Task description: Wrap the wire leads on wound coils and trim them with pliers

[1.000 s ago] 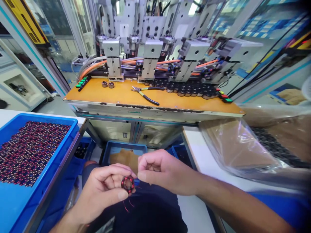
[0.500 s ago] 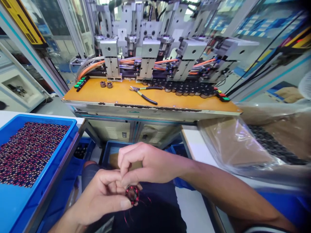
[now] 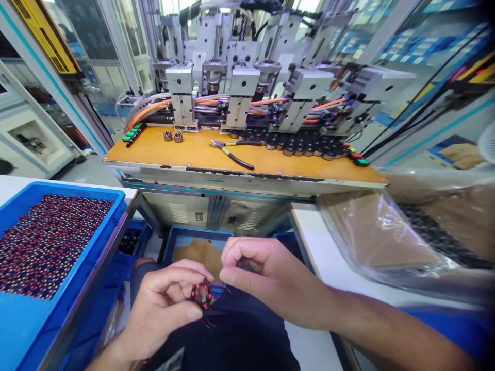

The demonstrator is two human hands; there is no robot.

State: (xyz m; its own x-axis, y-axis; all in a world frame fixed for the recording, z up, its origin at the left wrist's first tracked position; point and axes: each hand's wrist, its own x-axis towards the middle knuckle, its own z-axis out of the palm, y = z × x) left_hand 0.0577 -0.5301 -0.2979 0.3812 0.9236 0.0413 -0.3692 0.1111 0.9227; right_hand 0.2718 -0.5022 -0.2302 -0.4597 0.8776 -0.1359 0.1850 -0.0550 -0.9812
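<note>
**Over the lap, one wound ring in hand and a trayful beside it**

Between the left hand's [image 3: 160, 304] thumb and bent fingers sits a small dark ring [image 3: 209, 297] with red windings, its open face turned up toward the head camera. Thin red wire ends [image 3: 209, 324] trail from it. The windings look complete on this piece, yet the loose ends suggest that its handling is unfinished. Many similar rings [image 3: 54, 242] fill much of the blue tray [image 3: 27, 330] at the left, so most of the batch appears to remain. Up on the orange counter [image 3: 185, 154], two small ring-shaped parts [image 3: 178, 137] stand at the left and rows of dark-topped parts [image 3: 297, 144] at the right; whether these are finished cannot be told. Cutters [image 3: 237, 159] lie open between the two groups.

As for position, the ring is near the left fingertips, clamped with the thumb against its lower edge and the fingers behind and above. Just beside it, apart from the ring, is the right hand [image 3: 266, 283], its fingers curled toward the thumb; whether they pinch a wire is too fine to tell.
</note>
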